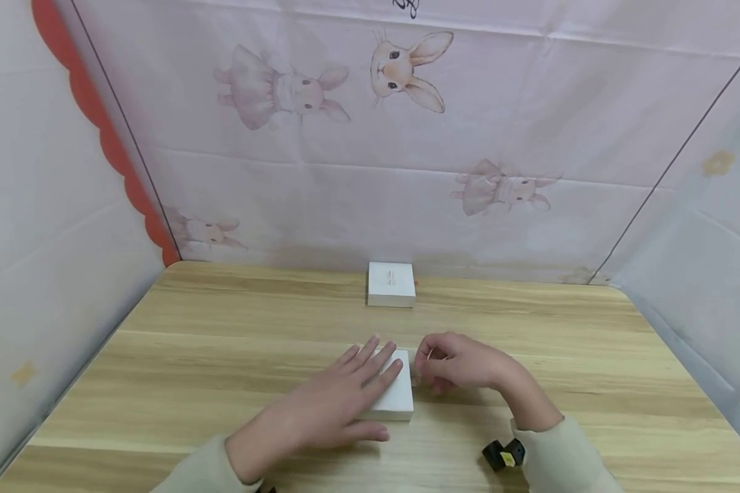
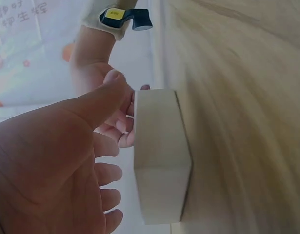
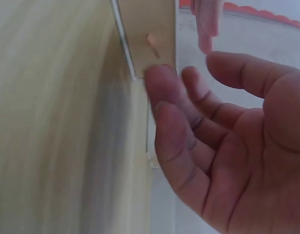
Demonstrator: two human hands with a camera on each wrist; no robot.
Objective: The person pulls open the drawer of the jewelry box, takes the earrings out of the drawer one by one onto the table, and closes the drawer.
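A white box (image 1: 397, 390) lies flat on the wooden table in the head view. My left hand (image 1: 339, 397) reaches over its top with fingers straight and spread, covering its left part. In the left wrist view the box (image 2: 159, 131) shows its pale sides, and the left hand's (image 2: 57, 161) fingertips are over its top face. Beside the box's right side is my right hand (image 1: 459, 361), its fingers loosely bent. The right wrist view shows a tan box side with a small orange pull tab (image 3: 152, 45). The right hand's (image 3: 228, 136) fingertips are close to the tab, thumb held apart.
A second white box (image 1: 391, 284) with small gold print stands farther back, near the wall. The wooden table (image 1: 222, 329) meets rabbit-printed cloth (image 1: 345, 219) at its back edge. A black wrist camera (image 1: 503, 454) sits at the right sleeve.
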